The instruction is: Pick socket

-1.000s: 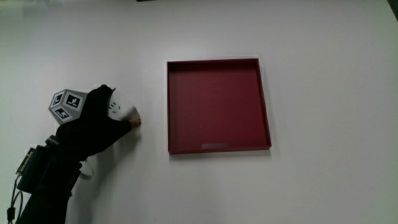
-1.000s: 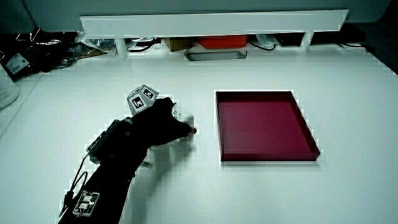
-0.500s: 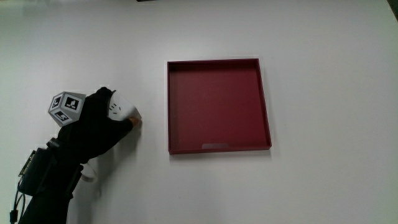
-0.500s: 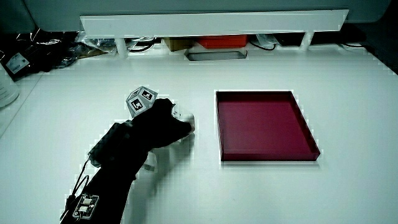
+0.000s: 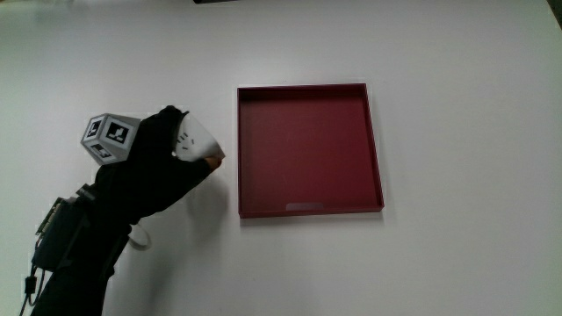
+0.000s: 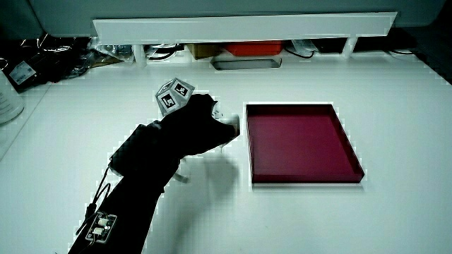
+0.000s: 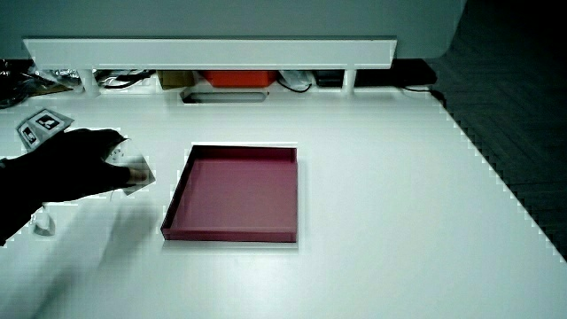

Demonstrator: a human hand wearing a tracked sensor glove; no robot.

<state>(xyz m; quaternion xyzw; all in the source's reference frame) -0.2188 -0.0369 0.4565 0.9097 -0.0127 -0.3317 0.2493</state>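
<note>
The fingers [image 5: 180, 154] are curled around the white socket [image 5: 195, 142], gripping it; its pale body shows past the fingertips in the main view and in both side views [image 6: 224, 123] [image 7: 135, 171]. The hand [image 5: 162, 162] holds the socket just beside the red tray [image 5: 378, 149], near the tray's edge but apart from it. A patterned cube [image 5: 108, 137] sits on the back of the glove. The forearm [image 6: 138, 187] reaches from the desk's [image 5: 457, 254] near edge. The tray lies flat toward the middle of the desk, with nothing in it.
</note>
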